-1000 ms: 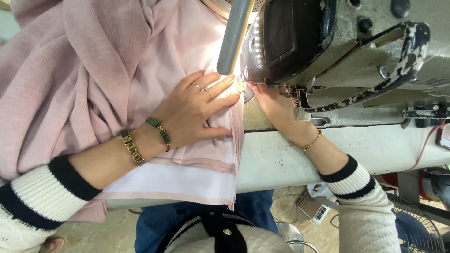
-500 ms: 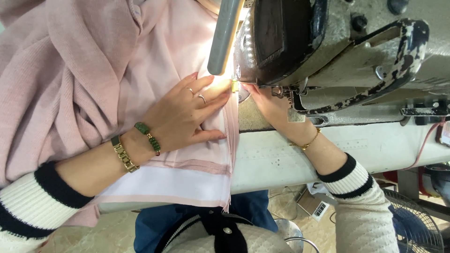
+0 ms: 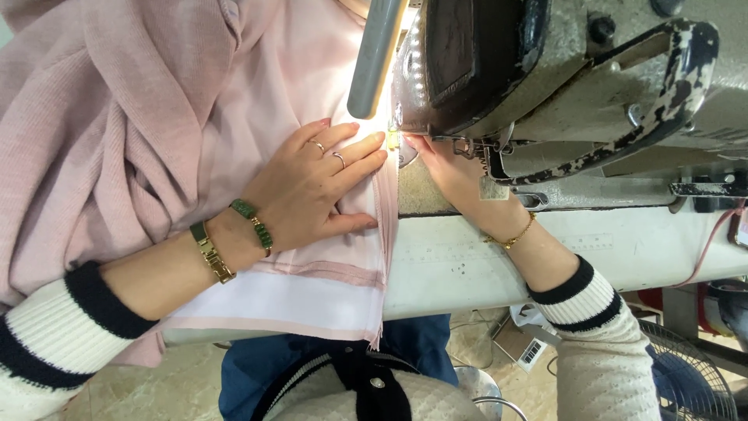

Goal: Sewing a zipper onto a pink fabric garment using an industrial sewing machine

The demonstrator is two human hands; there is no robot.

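My left hand (image 3: pixel 312 187) lies flat, fingers spread, on pale pink fabric (image 3: pixel 195 132) spread over the sewing table, its fingertips close to the needle area under the lamp glow. My right hand (image 3: pixel 460 175) reaches beneath the grey sewing machine head (image 3: pixel 545 78); its fingers touch the fabric edge by the presser foot and are partly hidden by the machine. A bundle of ribbed pink cloth (image 3: pixel 86 117) is heaped at the left. The seam edge (image 3: pixel 387 234) runs down toward me.
The white table top (image 3: pixel 467 265) extends right of the fabric. A grey lamp tube (image 3: pixel 374 54) hangs above the needle. Below the table are a floor fan (image 3: pixel 686 374), a small box with a barcode (image 3: pixel 522 347) and my blue trousers.
My left hand has slid a little up the table with the fabric, toward the needle. The right hand stays under the machine head.
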